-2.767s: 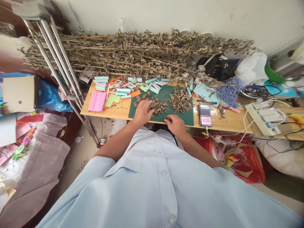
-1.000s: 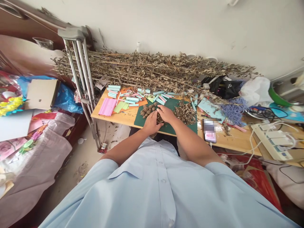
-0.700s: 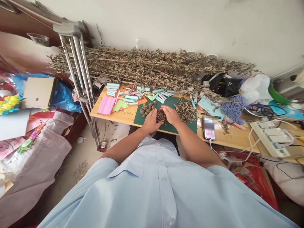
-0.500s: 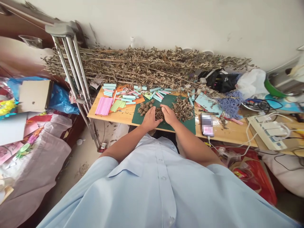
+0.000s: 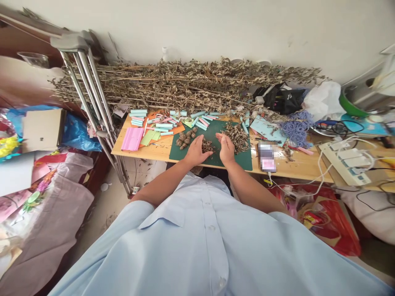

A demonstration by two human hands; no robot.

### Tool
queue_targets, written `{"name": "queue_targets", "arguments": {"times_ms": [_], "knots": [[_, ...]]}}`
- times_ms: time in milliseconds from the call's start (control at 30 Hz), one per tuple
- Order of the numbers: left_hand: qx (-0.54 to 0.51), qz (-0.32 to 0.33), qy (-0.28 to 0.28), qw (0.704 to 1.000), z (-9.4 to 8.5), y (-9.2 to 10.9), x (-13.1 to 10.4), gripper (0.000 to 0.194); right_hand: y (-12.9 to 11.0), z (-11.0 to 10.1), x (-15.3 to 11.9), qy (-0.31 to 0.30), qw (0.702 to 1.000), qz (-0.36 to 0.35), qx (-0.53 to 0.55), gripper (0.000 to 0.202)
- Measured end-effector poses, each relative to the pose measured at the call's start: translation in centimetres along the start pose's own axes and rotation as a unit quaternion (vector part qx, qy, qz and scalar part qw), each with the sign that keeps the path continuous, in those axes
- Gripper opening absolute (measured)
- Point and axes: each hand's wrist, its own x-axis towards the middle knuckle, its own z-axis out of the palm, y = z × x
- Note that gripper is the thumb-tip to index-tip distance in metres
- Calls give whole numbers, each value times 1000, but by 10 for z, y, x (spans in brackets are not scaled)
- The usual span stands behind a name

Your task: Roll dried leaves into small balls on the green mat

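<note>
My left hand [image 5: 197, 152] rests on the green mat [image 5: 212, 161], thumb spread from the fingers, cupped at the near side of a small heap of crumbled dried leaves [image 5: 207, 145]. Apart from that heap, my right hand [image 5: 227, 150] is tilted on its edge with the fingers stretched out, beside a larger pile of dried leaves [image 5: 238, 137]. Neither hand grips anything that I can see. Several brown leaf balls [image 5: 185, 139] lie on the mat, left of my left hand's fingers.
Rolled blue and pink papers [image 5: 163, 125] and a pink sheet stack [image 5: 132, 138] lie left on the wooden table [image 5: 163, 150]. Long dried stalks [image 5: 173, 82] line the wall. A phone [image 5: 267, 157], purple cord [image 5: 298, 128] and power strip [image 5: 344, 162] are right; crutches [image 5: 89, 78] stand left.
My right hand has moved right, away from the small leaf heap and my left hand, and has turned onto its edge. My left hand stays by the heap. The view has shifted slightly.
</note>
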Motion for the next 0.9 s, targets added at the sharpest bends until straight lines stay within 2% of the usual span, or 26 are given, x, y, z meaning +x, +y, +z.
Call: {"name": "queue_targets", "arguments": {"times_ms": [133, 367, 633, 900], "knots": [[83, 77, -50, 992, -12, 3, 1, 101, -10, -13, -16, -8, 999, -21, -47, 49], [162, 104, -135, 972, -14, 8, 9, 114, -2, -13, -28, 2, 1000, 19, 23, 52], [172, 128, -141, 967, -7, 4, 19, 88, 3, -13, -31, 10, 1000, 21, 5, 50], [156, 140, -130, 969, 8, -2, 30, 53, 7, -15, -31, 17, 1000, 16, -2, 52]]}}
